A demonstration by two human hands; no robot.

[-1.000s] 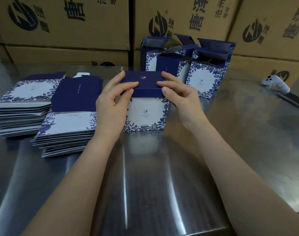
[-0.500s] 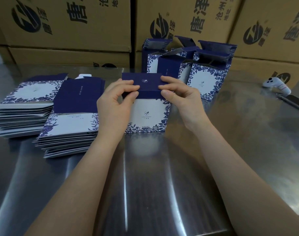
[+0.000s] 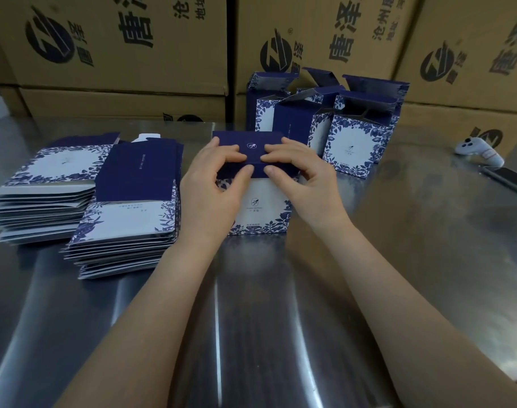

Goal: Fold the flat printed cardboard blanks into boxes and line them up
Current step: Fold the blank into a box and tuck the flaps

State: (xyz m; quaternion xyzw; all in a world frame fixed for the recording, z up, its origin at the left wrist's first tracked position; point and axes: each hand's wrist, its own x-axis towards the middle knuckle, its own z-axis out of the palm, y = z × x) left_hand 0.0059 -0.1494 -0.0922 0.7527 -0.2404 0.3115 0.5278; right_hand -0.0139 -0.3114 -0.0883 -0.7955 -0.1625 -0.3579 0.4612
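Box [image 3: 261, 209] upright mid-desk [image 3: 281, 334]. Left hand [image 3: 210, 189] and right hand [image 3: 306, 179] both clamped on navy top flap [image 3: 250, 142]: fingers [image 3: 229, 150] curled over it, thumbs pinching front edge. Flat blanks [image 3: 128, 219] stacked left, open-topped boxes [image 3: 351, 145] just behind, far side.

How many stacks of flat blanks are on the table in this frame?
2. The far stack lies at the left of the table. The near stack lies just right of it, beside the left hand gripping the box. None looks hidden.
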